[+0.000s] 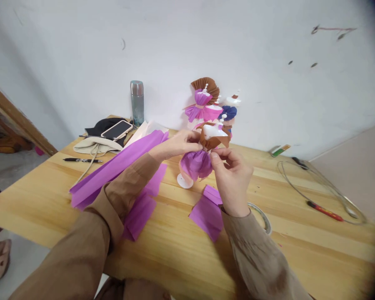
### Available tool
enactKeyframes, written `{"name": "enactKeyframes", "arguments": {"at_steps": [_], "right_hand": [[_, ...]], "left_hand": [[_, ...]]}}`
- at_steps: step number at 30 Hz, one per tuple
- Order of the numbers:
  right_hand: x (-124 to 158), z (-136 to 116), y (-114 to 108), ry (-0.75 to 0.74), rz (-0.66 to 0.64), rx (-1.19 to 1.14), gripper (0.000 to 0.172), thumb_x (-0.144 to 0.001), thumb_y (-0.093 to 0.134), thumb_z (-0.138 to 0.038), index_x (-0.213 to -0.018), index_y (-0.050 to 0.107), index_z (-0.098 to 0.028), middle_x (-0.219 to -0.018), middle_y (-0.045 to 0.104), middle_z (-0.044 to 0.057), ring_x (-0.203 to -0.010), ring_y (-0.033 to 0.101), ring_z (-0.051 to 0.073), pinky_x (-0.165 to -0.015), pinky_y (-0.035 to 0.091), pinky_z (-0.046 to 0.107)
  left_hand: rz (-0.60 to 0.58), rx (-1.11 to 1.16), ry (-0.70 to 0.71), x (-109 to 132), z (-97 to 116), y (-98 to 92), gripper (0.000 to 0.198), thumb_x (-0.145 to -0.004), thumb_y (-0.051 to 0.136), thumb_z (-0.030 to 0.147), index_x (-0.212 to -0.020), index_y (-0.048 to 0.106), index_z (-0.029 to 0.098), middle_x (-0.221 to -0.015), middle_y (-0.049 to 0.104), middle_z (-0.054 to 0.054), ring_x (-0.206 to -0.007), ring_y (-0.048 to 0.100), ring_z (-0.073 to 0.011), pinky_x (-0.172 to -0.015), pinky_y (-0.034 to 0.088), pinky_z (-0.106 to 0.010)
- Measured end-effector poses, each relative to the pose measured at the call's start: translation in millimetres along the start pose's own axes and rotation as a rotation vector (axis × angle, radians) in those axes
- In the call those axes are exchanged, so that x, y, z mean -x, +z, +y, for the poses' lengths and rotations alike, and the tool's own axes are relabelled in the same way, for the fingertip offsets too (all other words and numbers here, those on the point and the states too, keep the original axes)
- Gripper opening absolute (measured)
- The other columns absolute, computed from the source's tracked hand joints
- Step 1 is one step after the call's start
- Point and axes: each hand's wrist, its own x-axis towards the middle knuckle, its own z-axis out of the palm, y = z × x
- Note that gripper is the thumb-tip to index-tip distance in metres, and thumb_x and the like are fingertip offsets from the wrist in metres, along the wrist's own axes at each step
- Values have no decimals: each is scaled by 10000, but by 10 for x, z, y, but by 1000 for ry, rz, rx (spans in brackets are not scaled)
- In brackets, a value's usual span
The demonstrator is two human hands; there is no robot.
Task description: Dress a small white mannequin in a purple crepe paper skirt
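Observation:
A small dress-form figure with a brown paper top and a gathered purple paper skirt tilts above a round white base. At its narrow waist, my left hand pinches from the left side. My right hand closes thumb against fingers at the waist's right edge, just above the skirt; the exact grip is partly hidden. Under my left forearm lie a long folded strip of purple crepe paper and smaller purple pieces. Another purple piece rests beside my right wrist.
Several similar paper-dressed figures stand against the wall. Leftward are a metal flask, a phone, a pale cloth item and a pen. Rightward lie a tape roll, a red-handled tool and a looped cable.

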Motion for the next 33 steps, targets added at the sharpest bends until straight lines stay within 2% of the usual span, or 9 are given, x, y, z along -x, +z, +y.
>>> {"name": "enactKeyframes", "arguments": {"at_steps": [8,15,20,23,27,31,33], "right_hand": [[-29,-16,57,-8,42,143,239,-709,722,-392,-794,627,-189,-804,665,34,-650,589,162,-647,489,350],[-48,19,101,-117,80,232,190,-730,686,-344,-722,544,-219,-701,587,1,-613,552,162,-619,474,346],[-54,46,116,-135,103,267,147,-765,631,-273,-690,513,-231,-668,560,-15,-599,542,157,-624,467,342],[-54,43,126,-153,111,266,153,-762,628,-254,-672,507,-234,-648,546,-20,-598,540,159,-634,465,345],[-47,30,133,-169,105,266,164,-768,619,-241,-654,500,-236,-632,527,-24,-596,528,158,-636,459,345],[-39,36,138,-172,98,266,175,-769,625,-236,-654,494,-238,-646,523,-23,-618,532,161,-632,459,338],[-39,44,140,-175,98,267,181,-768,627,-236,-651,489,-238,-646,520,-24,-620,531,161,-630,462,336]], "left_hand": [[34,-89,-14,-23,-25,20,71,-777,564,107,-709,583,119,-678,547,14,-678,520,-115,-689,426,-271],[14,-82,15,-13,-40,27,73,-770,558,133,-697,549,136,-679,500,20,-662,484,-109,-665,405,-273],[-2,-53,42,3,-36,12,69,-764,562,170,-706,545,136,-685,478,28,-673,469,-107,-659,374,-273],[-22,-37,30,8,-27,-11,54,-754,572,177,-732,577,128,-702,511,18,-692,496,-116,-673,387,-277],[-104,55,33,14,-20,-58,111,-753,622,197,-827,635,116,-796,607,-17,-775,569,-143,-758,450,-299],[-126,58,22,38,1,-110,135,-747,692,249,-767,631,130,-774,616,-21,-789,597,-163,-747,473,-298],[-89,34,25,48,13,-136,165,-721,730,260,-739,632,128,-753,606,-21,-770,594,-163,-722,473,-294]]}}
